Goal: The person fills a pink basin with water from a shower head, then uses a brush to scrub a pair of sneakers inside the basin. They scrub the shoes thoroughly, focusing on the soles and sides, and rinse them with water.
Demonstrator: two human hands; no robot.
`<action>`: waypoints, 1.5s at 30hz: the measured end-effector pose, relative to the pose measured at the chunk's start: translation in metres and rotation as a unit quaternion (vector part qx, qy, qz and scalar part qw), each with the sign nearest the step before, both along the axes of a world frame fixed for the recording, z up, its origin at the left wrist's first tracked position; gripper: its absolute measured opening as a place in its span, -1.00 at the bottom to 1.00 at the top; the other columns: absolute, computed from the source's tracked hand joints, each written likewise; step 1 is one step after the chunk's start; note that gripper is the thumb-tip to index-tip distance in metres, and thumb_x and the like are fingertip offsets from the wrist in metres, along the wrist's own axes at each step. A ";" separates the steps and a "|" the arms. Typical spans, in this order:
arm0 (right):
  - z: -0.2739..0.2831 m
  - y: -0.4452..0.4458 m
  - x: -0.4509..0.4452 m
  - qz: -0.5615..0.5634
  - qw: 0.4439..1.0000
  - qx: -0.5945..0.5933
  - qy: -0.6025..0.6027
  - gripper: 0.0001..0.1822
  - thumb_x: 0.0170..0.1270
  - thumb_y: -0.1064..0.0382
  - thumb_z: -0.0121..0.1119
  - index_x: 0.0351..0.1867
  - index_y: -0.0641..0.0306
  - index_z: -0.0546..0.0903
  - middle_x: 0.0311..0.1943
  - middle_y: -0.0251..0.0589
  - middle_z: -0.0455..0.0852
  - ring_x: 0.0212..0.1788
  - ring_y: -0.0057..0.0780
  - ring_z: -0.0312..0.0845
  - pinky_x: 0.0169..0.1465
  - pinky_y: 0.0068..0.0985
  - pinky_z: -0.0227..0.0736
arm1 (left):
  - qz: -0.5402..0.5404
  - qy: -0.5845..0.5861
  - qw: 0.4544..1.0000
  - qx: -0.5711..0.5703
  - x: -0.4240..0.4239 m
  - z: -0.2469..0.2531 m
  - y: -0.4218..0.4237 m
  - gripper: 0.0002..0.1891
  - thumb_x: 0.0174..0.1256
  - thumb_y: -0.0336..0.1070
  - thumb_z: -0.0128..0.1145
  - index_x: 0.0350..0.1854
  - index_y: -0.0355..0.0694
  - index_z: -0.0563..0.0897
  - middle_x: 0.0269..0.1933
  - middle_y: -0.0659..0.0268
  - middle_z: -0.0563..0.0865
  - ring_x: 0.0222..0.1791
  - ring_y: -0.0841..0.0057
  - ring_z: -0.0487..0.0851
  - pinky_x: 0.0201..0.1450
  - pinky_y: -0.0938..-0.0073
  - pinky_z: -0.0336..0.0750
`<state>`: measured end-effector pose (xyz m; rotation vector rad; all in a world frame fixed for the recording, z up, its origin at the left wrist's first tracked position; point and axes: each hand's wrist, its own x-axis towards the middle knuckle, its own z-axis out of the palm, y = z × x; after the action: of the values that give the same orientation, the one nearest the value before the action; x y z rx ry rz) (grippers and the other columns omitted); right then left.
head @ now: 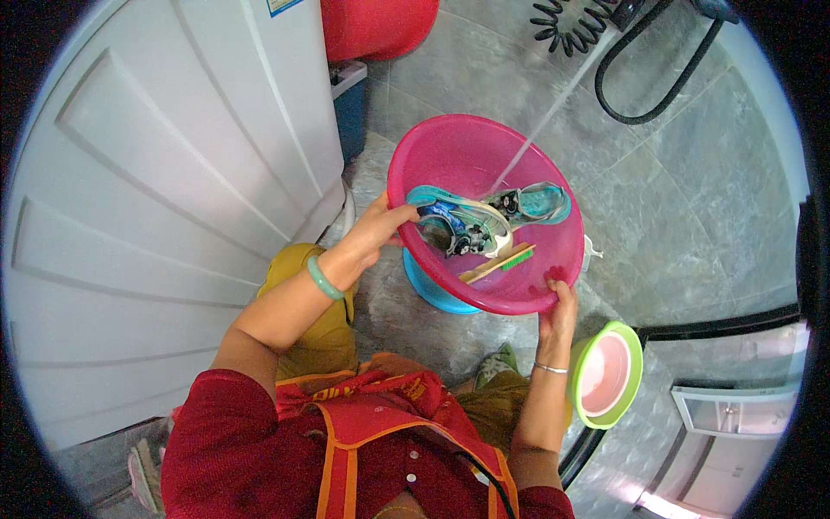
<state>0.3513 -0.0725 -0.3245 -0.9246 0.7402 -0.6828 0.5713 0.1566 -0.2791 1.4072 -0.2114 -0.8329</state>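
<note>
Both my hands grip the rim of a magenta plastic basin [447,146], which is tilted. My left hand [373,230] holds its left rim, thumb over the edge by a shoe. My right hand [559,305] is closed on the lower right rim. Inside lie two shoes: a turquoise, blue and black shoe [470,224] on the left and its like, a turquoise shoe [541,202], behind it. Below them rests a wooden brush [499,263] with green bristles. A thin jet of water [551,110] runs down from the upper right into the basin, ending near the shoes.
Under the magenta basin, part of a blue basin [431,292] shows. To the right stand nested green and pink basins [606,376]. A large white ribbed panel [162,194] fills the left. A black coiled hose [574,29] hangs at the top, near a red container [382,26] and blue bin [350,113].
</note>
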 end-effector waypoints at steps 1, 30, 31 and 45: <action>0.002 0.001 0.000 0.001 1.000 0.000 -0.002 -0.68 -0.07 0.43 0.02 -0.18 0.37 0.44 -0.27 -0.25 0.54 -0.24 -0.43 0.46 -0.12 -0.49 0.40 | 0.000 -0.001 1.000 -0.004 -0.001 0.000 0.001 -0.61 0.04 -0.27 0.07 -0.01 -0.03 0.41 -0.31 0.49 0.53 -0.38 0.69 0.47 -0.42 0.59 0.41; 0.003 -0.004 0.002 0.021 1.000 -0.008 -0.011 -0.66 -0.06 0.41 -0.01 -0.15 0.33 0.43 -0.28 -0.26 0.52 -0.24 -0.43 0.45 -0.16 -0.49 0.42 | 0.029 -0.023 0.999 -0.029 -0.014 0.001 0.005 -0.63 0.05 -0.29 0.08 -0.03 -0.12 0.40 -0.30 0.40 0.51 -0.34 0.61 0.50 -0.35 0.50 0.48; 0.003 -0.003 0.002 0.020 1.000 -0.008 -0.012 -0.67 -0.06 0.41 -0.01 -0.16 0.34 0.44 -0.28 -0.27 0.52 -0.24 -0.44 0.45 -0.16 -0.49 0.42 | 0.031 -0.030 0.999 -0.027 -0.013 0.000 0.005 -0.63 0.05 -0.29 0.08 -0.04 -0.12 0.40 -0.29 0.40 0.51 -0.33 0.61 0.50 -0.34 0.50 0.48; -0.004 -0.017 0.005 0.044 0.999 0.004 -0.030 -0.69 -0.05 0.42 0.02 -0.17 0.35 0.46 -0.28 -0.25 0.55 -0.24 -0.42 0.47 -0.12 -0.48 0.42 | 0.047 0.003 0.999 0.000 -0.018 0.000 0.000 -0.56 0.03 -0.26 0.06 0.04 -0.06 0.38 -0.23 0.41 0.53 -0.27 0.58 0.51 -0.28 0.46 0.48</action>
<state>0.3558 -0.0892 -0.3282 -0.9200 0.6443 -0.6268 0.5531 0.1569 -0.2789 1.4034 -0.1383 -0.7596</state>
